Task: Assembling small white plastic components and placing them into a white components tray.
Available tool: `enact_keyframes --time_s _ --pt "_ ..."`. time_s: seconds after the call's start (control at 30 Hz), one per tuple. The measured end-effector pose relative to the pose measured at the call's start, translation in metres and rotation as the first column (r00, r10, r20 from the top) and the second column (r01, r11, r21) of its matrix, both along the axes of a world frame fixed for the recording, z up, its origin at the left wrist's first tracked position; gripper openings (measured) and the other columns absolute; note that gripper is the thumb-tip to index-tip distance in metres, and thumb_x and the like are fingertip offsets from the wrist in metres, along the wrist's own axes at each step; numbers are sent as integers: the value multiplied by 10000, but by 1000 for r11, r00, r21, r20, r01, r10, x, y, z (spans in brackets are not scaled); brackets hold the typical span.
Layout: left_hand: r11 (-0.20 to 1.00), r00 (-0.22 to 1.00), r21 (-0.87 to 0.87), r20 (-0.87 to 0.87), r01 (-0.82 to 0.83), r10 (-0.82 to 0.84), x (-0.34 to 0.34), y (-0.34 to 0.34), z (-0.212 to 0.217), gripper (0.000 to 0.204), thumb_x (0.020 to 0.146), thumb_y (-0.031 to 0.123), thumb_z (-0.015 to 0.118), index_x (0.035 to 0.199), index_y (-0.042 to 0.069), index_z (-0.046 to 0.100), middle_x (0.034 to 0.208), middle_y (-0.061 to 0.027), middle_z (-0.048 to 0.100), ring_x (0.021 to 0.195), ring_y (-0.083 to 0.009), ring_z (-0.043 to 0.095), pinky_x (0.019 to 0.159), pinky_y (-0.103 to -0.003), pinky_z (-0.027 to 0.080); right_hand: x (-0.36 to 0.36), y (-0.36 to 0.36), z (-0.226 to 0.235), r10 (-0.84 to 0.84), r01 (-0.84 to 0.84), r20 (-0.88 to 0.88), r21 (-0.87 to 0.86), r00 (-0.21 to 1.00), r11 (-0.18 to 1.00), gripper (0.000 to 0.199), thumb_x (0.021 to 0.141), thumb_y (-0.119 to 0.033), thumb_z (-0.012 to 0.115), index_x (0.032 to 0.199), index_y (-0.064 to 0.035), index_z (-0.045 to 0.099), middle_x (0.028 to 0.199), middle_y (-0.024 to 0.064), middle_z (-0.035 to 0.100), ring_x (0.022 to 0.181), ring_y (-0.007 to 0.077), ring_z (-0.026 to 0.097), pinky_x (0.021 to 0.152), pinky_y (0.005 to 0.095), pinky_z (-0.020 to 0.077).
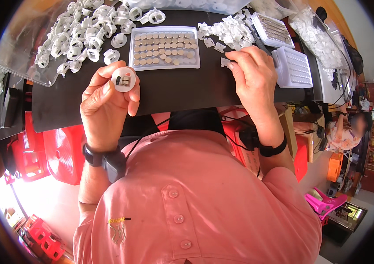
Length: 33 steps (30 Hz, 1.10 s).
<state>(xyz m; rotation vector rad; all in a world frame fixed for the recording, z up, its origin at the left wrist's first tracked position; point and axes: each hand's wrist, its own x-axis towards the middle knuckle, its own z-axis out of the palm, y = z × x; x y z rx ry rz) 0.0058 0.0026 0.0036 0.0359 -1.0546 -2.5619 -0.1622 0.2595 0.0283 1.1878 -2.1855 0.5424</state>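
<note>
Left hand (pixel 108 103) lifts a round white holder (pixel 123 79).
Its fingers (pixel 133 94) grip it; right hand (pixel 254 72) pinches a small white clip (pixel 225 62) near the tabletop's (pixel 182 88) far edge.

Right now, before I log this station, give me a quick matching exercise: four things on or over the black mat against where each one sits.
Things:
1. round white part
2. tray of coin cells
3. small white clip
4. empty white grid tray

Places:
A. far right of the black mat
B. pinched in the left hand
C. middle of the mat, between the two piles
D. at the right hand fingertips

Pairs: 1-B, 2-C, 3-D, 4-A
</note>
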Motion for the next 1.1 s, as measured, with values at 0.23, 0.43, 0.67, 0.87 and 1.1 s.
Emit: enact_keyframes --time_s 0.23,0.43,0.67,0.87,1.1 --pt "999 999 -7 8 31 -31 4 0 2 422 918 213 666 1236 -56 595 964 -232 637 742 -251 653 520 -300 516 4 3 0 28 -33 82 62 996 998 195 739 -3 720 909 -92 688 873 16 595 851 235 601 723 378 421" --pt "1000 999 -10 32 22 -21 2 1 2 429 929 219 681 1253 -44 587 989 -224 633 766 -243 640 538 -291 506 14 15 -4 80 -90 124 74 989 993 169 781 -59 733 941 -82 686 898 33 595 876 241 597 740 386 413" --pt "999 1000 -40 19 13 -12 0 -2 -3 410 936 226 691 1250 -20 596 1039 -197 633 781 -232 611 542 -274 471 31 36 5 135 -158 201 102 970 982 255 816 -74 713 1069 -79 683 959 60 599 917 253 598 759 389 400" --pt "999 1000 -48 7 9 -8 0 -1 -5 409 927 225 702 1249 -10 609 1032 -193 630 786 -237 608 543 -275 468 16 40 12 213 -233 202 81 956 969 259 784 11 666 1018 -93 702 941 44 590 882 249 597 739 374 411" --pt "1000 1000 -24 -6 19 -19 0 -1 -5 417 943 213 679 1277 -20 591 1034 -211 630 790 -245 607 557 -277 467 -2 37 25 293 -384 351 228 889 895 171 785 16 686 932 -71 695 885 36 583 854 252 607 717 389 488"
